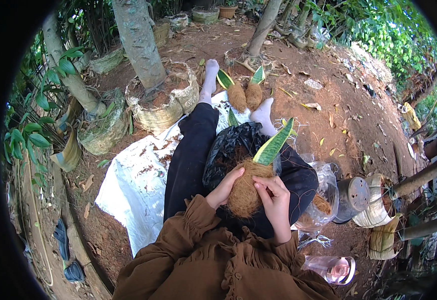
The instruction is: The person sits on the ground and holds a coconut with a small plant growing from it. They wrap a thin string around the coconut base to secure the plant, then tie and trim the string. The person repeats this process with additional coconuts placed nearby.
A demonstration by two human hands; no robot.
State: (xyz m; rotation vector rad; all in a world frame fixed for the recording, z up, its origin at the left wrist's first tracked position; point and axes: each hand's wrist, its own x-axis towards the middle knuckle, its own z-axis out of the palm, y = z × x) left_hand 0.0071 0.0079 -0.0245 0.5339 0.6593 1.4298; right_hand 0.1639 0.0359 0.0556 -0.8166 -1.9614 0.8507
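Note:
Over my lap I hold a coconut-fibre ball [242, 196] with a yellow-edged snake plant leaf [274, 144] standing up out of its top. My left hand [223, 188] is curved around the ball's left side. On the right side, the fingers and thumb of my right hand [272, 196] are pinched together against the fibre; whether they grip a strand is too small to tell. A black plastic bag [228, 150] with loose brown fibre lies between my legs, just beyond the ball. Two similar fibre-wrapped snake plants [237, 97] stand on the soil past my feet.
A white woven sheet [128, 195] lies under my left leg. To the right are a clear plastic bag [323, 185] with fibre, a grey pot [352, 195] and a pink clear container [331, 269]. Sack planters [163, 112] with trees stand at left; dark sandals [62, 240] lie lower left.

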